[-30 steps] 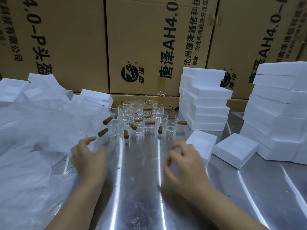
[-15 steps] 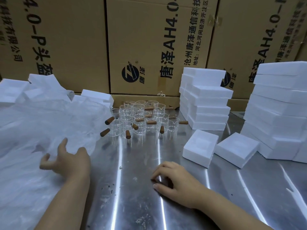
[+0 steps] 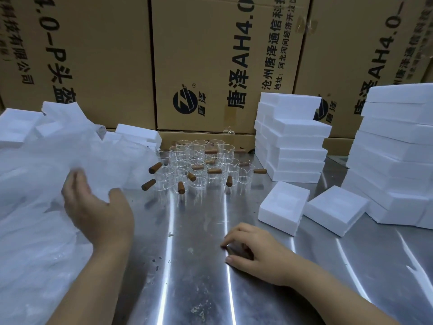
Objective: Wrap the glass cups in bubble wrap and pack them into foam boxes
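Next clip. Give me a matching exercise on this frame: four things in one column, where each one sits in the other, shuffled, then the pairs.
Things
1. bubble wrap
2. glass cups
3. right hand
4. two loose foam boxes

Places
a. middle back of the table, upright in a cluster
b. near side, resting on bare metal, fingers loosely curled
c. heaped along the left side
d. right of centre, in front of the foam stacks

Pairs: 1-c, 2-a, 3-b, 4-d
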